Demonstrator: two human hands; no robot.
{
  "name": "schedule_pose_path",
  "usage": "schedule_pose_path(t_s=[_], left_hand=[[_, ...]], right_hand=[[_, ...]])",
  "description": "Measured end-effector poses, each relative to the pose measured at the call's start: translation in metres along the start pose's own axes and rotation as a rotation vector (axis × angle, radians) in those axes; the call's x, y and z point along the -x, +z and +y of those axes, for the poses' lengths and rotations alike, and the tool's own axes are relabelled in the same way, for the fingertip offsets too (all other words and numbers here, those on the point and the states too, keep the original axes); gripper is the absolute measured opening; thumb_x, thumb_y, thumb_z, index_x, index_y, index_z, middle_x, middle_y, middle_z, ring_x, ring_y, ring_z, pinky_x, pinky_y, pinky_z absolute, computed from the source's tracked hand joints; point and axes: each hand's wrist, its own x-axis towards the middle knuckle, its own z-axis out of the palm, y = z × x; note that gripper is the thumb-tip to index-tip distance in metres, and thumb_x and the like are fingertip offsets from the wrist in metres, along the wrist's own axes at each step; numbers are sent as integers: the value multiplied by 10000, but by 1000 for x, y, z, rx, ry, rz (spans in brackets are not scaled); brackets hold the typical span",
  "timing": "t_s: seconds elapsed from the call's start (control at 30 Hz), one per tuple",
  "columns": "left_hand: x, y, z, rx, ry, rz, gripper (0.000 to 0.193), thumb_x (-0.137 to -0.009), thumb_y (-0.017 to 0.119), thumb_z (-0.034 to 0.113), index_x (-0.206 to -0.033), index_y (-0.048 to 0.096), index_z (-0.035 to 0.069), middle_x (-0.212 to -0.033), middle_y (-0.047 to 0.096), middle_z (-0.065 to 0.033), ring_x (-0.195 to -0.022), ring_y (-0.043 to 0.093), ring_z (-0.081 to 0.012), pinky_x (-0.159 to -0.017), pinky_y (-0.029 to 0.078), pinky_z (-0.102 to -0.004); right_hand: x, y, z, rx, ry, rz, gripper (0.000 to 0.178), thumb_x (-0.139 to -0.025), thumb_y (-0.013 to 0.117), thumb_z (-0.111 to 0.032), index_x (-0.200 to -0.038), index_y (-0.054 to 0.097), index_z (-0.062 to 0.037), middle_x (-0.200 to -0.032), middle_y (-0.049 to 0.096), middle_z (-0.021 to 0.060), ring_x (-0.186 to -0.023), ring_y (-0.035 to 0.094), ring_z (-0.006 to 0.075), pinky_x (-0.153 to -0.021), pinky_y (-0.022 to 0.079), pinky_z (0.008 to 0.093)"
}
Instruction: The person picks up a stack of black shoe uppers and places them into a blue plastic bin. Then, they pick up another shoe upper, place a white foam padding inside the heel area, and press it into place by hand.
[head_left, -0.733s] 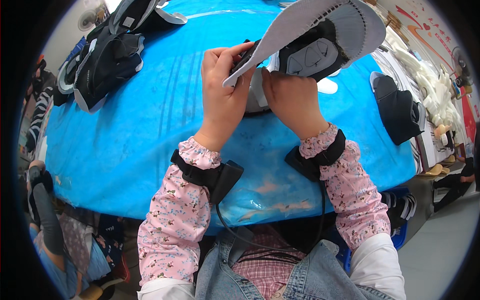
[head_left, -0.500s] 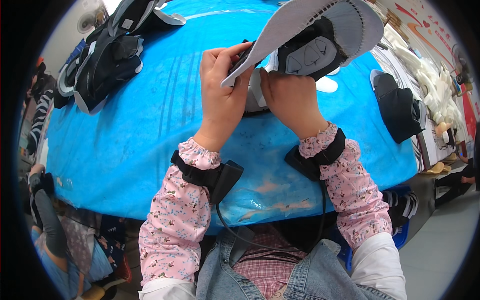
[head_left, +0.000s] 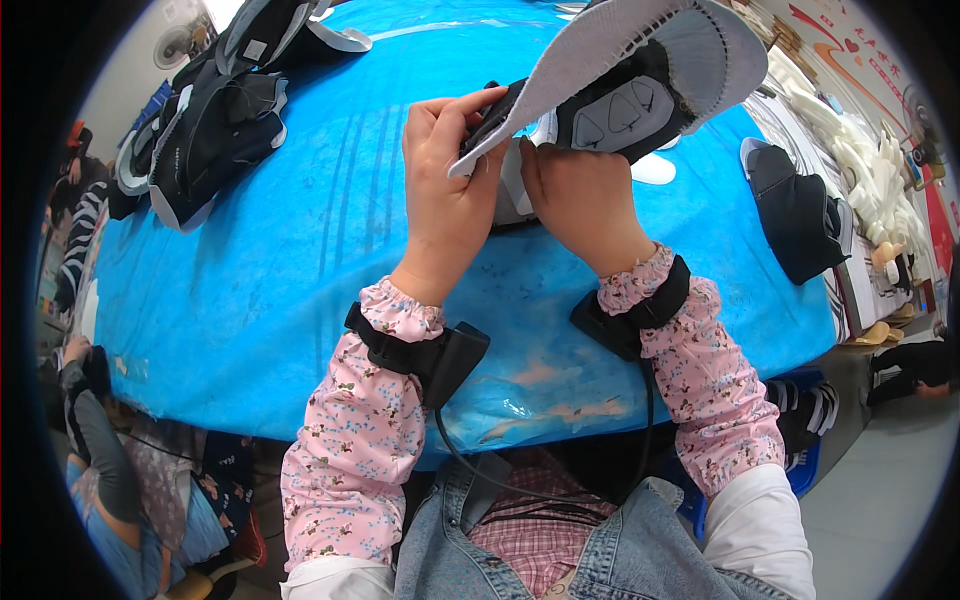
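Observation:
I hold up a shoe upper (head_left: 665, 65) with a pale grey-white stitched bottom and black sides, tilted above the table. My left hand (head_left: 445, 195) is closed on its near left edge, fingers on a black part and thumb below the pale rim. Closed against the black part with a grey patch is my right hand (head_left: 585, 205), its thumb up; its fingertips are hidden, and it appears to grip the upper too. Between my hands shows a whitish piece (head_left: 512, 185) with a dark lower edge; its kind I cannot make out.
Blue sheeting covers the table (head_left: 350, 210). Black shoe uppers (head_left: 215, 120) are heaped at the far left, and another black upper (head_left: 795, 215) lies at the right edge. White pieces (head_left: 655, 168) lie beyond my right hand. A cable (head_left: 480, 470) links my wrist devices.
My left hand and the near edge of the shoe upper have shifted very slightly to the right. My right hand stays in place.

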Motion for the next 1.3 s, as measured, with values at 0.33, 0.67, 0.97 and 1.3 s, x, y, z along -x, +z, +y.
schedule_pose_path(t_s=[0.33, 0.67, 0.97, 1.3], left_hand=[[-5, -8, 28, -92, 120, 30, 436, -769, 647, 121, -1168, 492, 41, -1070, 487, -107, -909, 448, -209, -783, 370, -316], [7, -3, 41, -76, 113, -461, 164, -683, 450, -51, -814, 529, 9, -832, 545, -163, -713, 548, -325, -631, 444, -373], [18, -6, -1, -321, 122, -472, 561, -744, 607, 50, -1269, 411, 23, -1185, 497, -197, -1106, 463, -375, -920, 393, -410], [6, -1, -8, -52, -159, -507, 421, -743, 653, 109, -1139, 534, 30, -1099, 559, -161, -1010, 522, -344, -852, 426, -382]], right_hand=[[5, 11, 3, -7, -70, 5, 127, -734, 553, -155, -626, 586, -97, -509, 560, 75, -446, 577, 240, -383, 409, 324], [8, 8, 15, -154, -49, 71, 127, -679, 582, -224, -619, 590, -113, -550, 564, 85, -505, 571, 277, -429, 405, 351], [2, -1, 10, 56, -102, -114, 114, -770, 530, -142, -777, 628, -85, -522, 553, 64, -473, 567, 228, -399, 394, 331], [6, 4, 22, 99, -214, -116, 140, -820, 535, -181, -904, 624, -111, -603, 572, 78, -520, 571, 251, -420, 398, 348]])
